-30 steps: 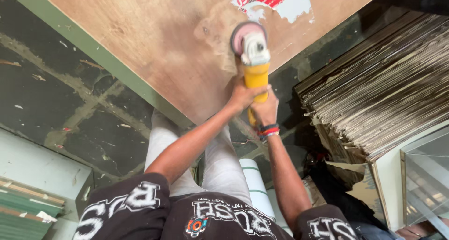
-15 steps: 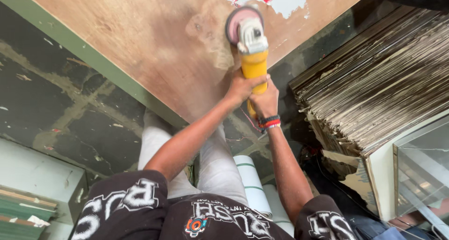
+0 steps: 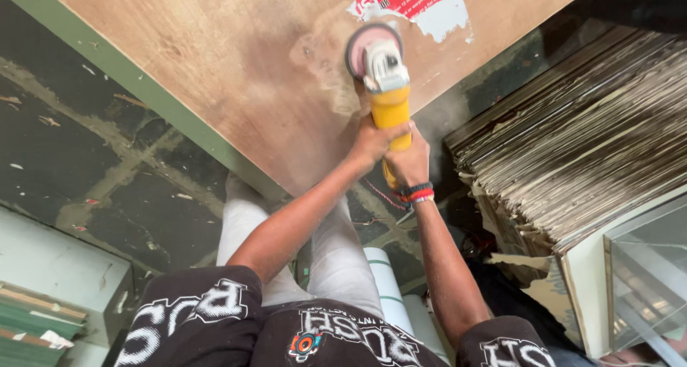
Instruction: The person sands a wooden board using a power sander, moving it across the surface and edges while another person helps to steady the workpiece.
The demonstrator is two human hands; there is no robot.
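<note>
1. A yellow power grinder with a grey head and a round pink sanding disc [image 3: 379,66] is held by both hands.
2. The left hand [image 3: 373,139] is wrapped around the yellow body of the grinder, with its grip pressed tight on it.
3. The right hand [image 3: 409,163] is placed just behind the left hand, and its grip is closed around the back end of the grinder.
4. Red, black and blue bands [image 3: 415,193] are worn on the right wrist.
5. The pink disc is laid against a big flat brown wooden board [image 3: 215,59].
6. A pale, dusty, rubbed patch [image 3: 322,63] can be seen on the board, just beside the disc.
7. A torn red and white paper sticker [image 3: 418,2] is stuck to the board, just past the disc.
8. The near edge of the board is lined with a green strip [image 3: 143,95].
9. A dark, cracked floor [image 3: 71,145] is seen below the board.
10. A tall stack of thin brown sheets [image 3: 587,145] is piled near the board, on the right hand's side.
11. A clear glass box with a white frame [image 3: 644,267] is set next to that stack.
12. White trousers [image 3: 336,260] and a black shirt with white letters [image 3: 215,324] are worn by the person.
</note>
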